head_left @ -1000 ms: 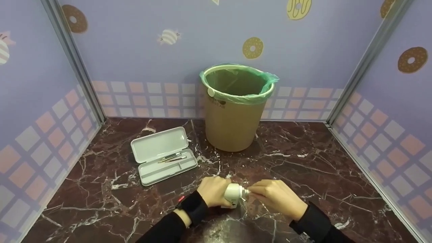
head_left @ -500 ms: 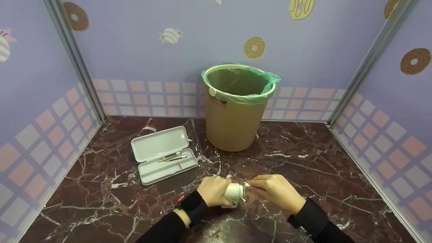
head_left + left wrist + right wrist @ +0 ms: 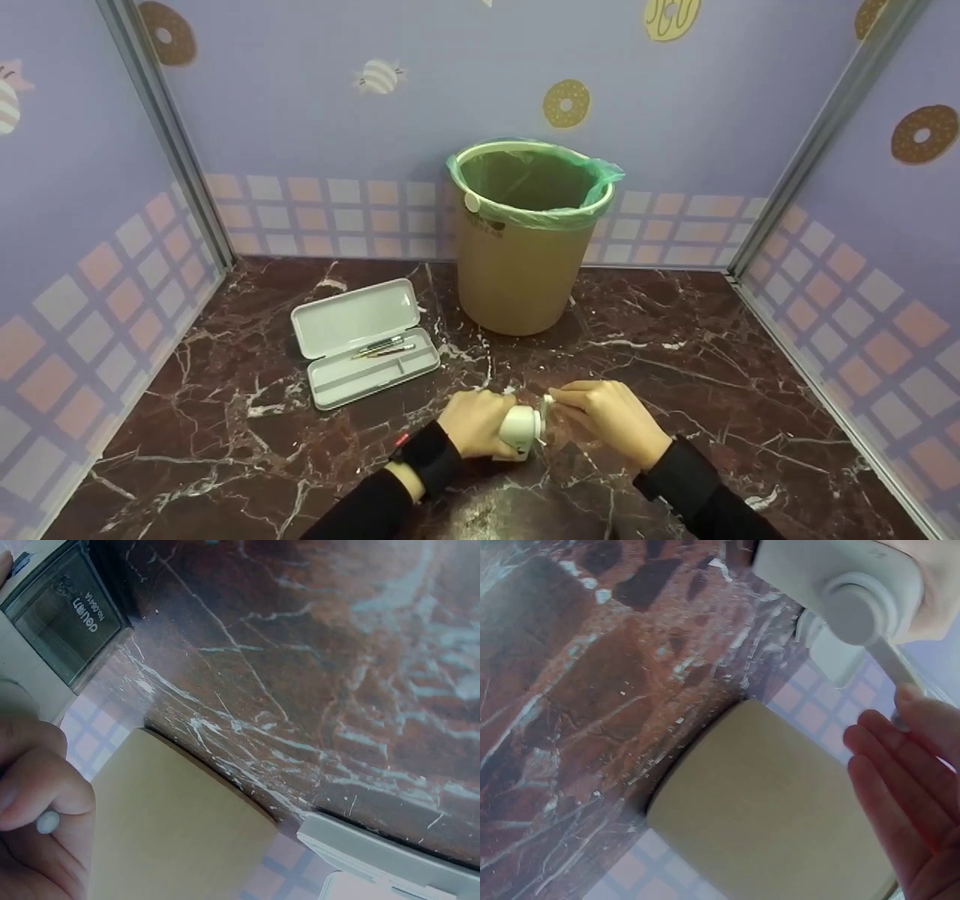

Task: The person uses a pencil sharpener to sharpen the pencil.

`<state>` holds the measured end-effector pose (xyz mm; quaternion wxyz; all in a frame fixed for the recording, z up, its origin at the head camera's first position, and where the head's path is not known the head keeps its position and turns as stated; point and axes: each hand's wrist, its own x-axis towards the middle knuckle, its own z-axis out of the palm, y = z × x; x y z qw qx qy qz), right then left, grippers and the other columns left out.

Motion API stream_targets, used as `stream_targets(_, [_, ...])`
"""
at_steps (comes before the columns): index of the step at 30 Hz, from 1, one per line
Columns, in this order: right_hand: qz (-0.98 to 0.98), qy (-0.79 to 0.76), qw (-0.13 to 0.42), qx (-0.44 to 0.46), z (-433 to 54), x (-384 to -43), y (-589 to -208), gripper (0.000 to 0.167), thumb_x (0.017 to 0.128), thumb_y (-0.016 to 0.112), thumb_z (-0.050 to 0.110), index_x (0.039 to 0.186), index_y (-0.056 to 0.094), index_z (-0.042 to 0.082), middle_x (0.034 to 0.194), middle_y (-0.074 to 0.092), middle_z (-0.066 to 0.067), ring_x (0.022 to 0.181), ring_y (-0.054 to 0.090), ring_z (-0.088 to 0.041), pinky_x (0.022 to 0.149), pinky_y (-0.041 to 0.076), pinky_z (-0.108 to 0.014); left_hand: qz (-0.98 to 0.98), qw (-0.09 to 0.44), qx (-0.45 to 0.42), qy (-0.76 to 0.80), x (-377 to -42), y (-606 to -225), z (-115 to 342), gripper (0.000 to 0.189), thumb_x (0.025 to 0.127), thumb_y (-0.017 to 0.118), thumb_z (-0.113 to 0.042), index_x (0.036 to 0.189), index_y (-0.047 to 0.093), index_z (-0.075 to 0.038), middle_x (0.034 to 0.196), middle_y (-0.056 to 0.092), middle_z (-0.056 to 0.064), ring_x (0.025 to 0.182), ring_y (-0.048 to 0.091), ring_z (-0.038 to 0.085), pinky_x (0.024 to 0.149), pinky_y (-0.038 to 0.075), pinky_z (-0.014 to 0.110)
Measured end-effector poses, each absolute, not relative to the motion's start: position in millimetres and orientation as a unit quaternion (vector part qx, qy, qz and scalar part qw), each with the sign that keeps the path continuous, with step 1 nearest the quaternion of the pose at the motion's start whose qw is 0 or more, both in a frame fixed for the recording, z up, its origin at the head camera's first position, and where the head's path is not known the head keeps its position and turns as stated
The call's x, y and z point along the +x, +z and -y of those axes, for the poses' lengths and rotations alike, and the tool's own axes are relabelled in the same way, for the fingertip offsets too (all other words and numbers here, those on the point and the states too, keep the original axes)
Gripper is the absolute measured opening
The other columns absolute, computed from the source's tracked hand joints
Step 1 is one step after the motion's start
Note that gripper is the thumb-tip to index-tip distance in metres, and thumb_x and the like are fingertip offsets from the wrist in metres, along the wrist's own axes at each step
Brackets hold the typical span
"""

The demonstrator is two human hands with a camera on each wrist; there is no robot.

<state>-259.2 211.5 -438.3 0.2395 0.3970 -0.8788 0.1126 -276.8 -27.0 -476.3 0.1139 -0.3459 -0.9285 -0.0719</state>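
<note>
My left hand (image 3: 474,424) grips a white pencil sharpener (image 3: 517,429) and holds it against the marble-patterned tabletop. The left wrist view shows its dark see-through shavings drawer (image 3: 71,615). On the sharpener's right side is a crank (image 3: 892,664), and my right hand (image 3: 611,420) pinches the end of it between thumb and fingers. The other right fingers extend loosely beside the knob (image 3: 48,822). Whether a pencil sits in the sharpener is hidden.
Left of the hands lies an open white pencil case (image 3: 352,322), with several slim pencils or brushes (image 3: 384,348) inside. Behind stands a tan trash bin (image 3: 517,277) lined with a green bag (image 3: 559,220). Patterned walls (image 3: 300,112) enclose the table (image 3: 712,390) at back and sides.
The right hand has moved slightly upward in the head view, turning the crank so its end now sits higher and farther from me. The left hand and sharpener have stayed in place.
</note>
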Motion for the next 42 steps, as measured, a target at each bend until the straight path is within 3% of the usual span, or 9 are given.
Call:
stream_targets(26, [0.897,0.085,0.236,0.363,-202.4,-281.3,-454.7,0.021,0.084,0.081,0.008,0.104,0.081,0.01,0.089,0.079,-0.001,0.075,0.075,-0.018,0.066,0.06,-0.033,0.929,0.116,-0.344,-0.078,-278.5,-476.6,28.3,0.049,0.064,0.091,-0.05,0.087,0.065,-0.016,0.075,0.071,-0.003,0.06,0.063,0.012,0.047,0.046,0.025])
stream_targets(42, [0.898,0.064,0.211,0.381,-201.7,-288.4,-474.8,0.012,0.086,0.077,0.01,0.098,0.081,0.01,0.084,0.077,-0.002,0.068,0.072,-0.018,0.06,0.058,-0.034,0.932,0.105,-0.339,-0.076,-277.2,-477.9,25.3,0.055,0.062,0.092,-0.056,0.09,0.065,-0.016,0.075,0.071,-0.004,0.059,0.063,0.011,0.046,0.045,0.025])
